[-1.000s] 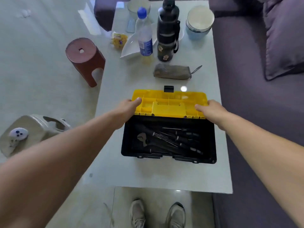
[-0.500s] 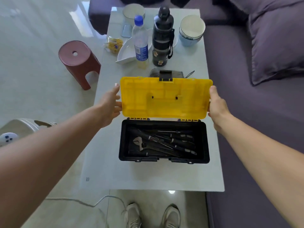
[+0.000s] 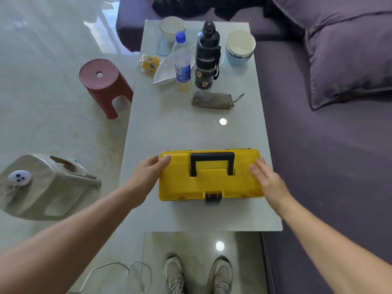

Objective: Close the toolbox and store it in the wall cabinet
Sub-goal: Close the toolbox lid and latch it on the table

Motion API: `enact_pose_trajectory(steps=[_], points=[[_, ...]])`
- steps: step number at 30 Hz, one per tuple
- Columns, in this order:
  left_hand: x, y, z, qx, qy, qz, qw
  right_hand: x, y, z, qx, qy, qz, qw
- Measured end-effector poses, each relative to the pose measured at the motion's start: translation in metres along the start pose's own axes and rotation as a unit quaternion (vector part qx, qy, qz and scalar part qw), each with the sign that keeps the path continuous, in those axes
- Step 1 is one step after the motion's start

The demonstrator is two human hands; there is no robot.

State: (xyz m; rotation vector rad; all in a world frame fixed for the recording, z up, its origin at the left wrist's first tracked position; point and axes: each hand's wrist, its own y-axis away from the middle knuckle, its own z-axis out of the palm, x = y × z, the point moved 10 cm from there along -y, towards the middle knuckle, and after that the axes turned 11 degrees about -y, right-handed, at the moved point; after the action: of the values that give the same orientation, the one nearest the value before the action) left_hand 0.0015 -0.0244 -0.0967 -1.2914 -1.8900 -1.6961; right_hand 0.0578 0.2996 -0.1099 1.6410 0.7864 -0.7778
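yellow toolbox [image 3: 210, 181]: lid down, black handle [image 3: 212, 163] folded flat on top, black latch [image 3: 213, 196] at the near front edge; sits on the pale tabletop [image 3: 191, 132] toward its near end. left hand [image 3: 146, 174]: fingers spread apart, flat against the box's left end, thumb tip over the top corner, not gripping. right hand [image 3: 266, 180]: fingers apart, palm resting on the right part of the lid. far end of tabletop: grey pouch [image 3: 211, 100], black flask [image 3: 206, 58], clear bottle [image 3: 182, 60] with blue cap, white dish [image 3: 163, 74], two bowls. floor to the left: red stool [image 3: 104, 85], overturned beige stool [image 3: 45, 187]. purple sofa [image 3: 331, 155] along the right.
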Motion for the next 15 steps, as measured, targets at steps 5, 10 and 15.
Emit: enact_pose_trajectory(steps=[5, 10, 15], points=[[-0.006, 0.001, 0.002, 0.024, -0.041, 0.052, 0.998, 0.011, 0.001, 0.014, 0.011, 0.227, -0.046, 0.973], [0.010, -0.002, 0.014, 0.073, -0.370, 0.092, 0.922, -0.001, 0.011, 0.034, 0.063, 0.451, -0.076, 0.887], [0.055, -0.004, 0.061, 0.045, -0.484, 0.271, 0.831, -0.011, 0.086, 0.053, 0.230, 0.288, -0.224, 0.902]])
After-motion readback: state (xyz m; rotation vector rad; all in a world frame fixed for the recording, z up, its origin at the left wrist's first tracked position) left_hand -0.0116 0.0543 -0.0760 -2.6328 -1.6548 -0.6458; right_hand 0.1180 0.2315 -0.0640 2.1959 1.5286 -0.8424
